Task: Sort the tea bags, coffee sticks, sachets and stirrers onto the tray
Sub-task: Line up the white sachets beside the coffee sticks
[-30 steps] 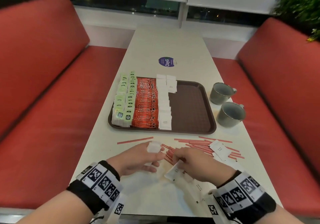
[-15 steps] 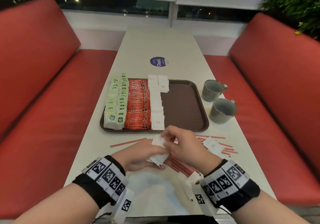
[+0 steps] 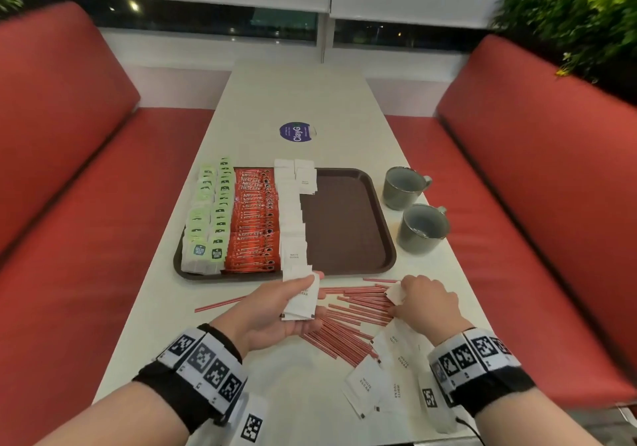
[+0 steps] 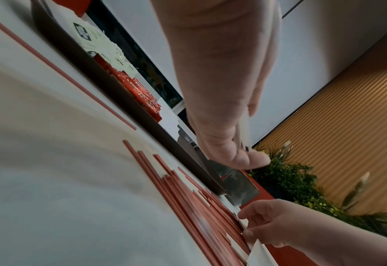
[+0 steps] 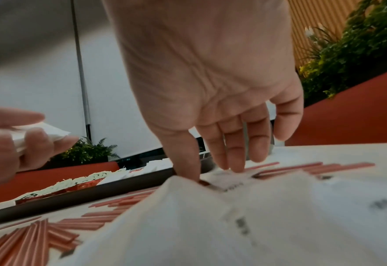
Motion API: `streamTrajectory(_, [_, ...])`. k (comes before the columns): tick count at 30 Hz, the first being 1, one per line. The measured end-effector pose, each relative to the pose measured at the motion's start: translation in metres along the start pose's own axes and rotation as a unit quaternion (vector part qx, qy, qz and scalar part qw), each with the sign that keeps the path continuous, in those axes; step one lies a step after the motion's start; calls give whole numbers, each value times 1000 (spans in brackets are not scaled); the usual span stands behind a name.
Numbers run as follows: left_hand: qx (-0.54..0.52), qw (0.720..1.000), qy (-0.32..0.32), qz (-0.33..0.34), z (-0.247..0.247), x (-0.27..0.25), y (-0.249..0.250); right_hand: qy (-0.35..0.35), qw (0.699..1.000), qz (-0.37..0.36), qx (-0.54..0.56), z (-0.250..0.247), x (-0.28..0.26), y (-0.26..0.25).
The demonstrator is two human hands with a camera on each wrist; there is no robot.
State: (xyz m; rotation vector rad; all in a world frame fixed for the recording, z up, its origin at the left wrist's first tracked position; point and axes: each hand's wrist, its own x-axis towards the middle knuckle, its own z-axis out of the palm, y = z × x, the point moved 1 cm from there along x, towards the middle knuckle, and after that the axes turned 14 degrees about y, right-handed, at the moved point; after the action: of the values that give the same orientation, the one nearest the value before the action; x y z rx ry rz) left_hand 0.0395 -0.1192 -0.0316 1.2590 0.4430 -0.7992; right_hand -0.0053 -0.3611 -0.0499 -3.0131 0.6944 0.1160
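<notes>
On the near half of the white table (image 3: 310, 100), the left hand (image 3: 272, 311) has lifted away from the right and now holds a small stack of white sugar sachets (image 3: 300, 299) palm-up, thumb curled over the top, just short of the brown tray (image 3: 348, 225). Half a second ago both hands met over that stack; the right hand (image 3: 427, 302) has since moved right and pinches one sachet (image 3: 395, 293) lying on the red stirrers (image 3: 348, 321). More loose sachets (image 3: 382, 373) lie beside the right wrist. On the tray, tea bags (image 3: 210, 218), Nescafé sticks (image 3: 255, 221) and a column of sachets (image 3: 291, 211) fill the left part; its right part is bare. Two grey mugs (image 3: 413, 211) stand just beside the tray's right rim, near the table edge.
</notes>
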Motion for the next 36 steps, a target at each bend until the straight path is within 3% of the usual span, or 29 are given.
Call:
streamTrajectory(13, [-4,1000,-10,-1,14,4,9,-34,992,63,102,1,14,7])
streamTrajectory(18, [-10,1000,-1,-4,15,5,10,-31,970,73,230,3,21,19])
streamTrajectory(20, [-8,1000,0,-5,15,6,9,-22,944,81,318,-1,19,24])
streamTrajectory(25, [19,1000,-13,13,18,7,6,-103,817,111,557,-22,8,18])
streamTrajectory(28, [38,999,-25,20,24,5,4,-132,780,85,606,-35,1,6])
streamTrajectory(30, [29,999,-26,15,28,6,4,-120,799,40,588,-43,-3,-4])
streamTrajectory(32, [24,999,-35,1,29,5,5,-85,847,-34,523,-56,-8,-14])
streamTrajectory(34, [52,996,-70,-14,30,0,6,-49,892,-129,430,-71,-14,-27])
streamTrajectory(36, [86,988,-129,-22,27,-4,4,-41,907,-210,364,-79,-20,-42])
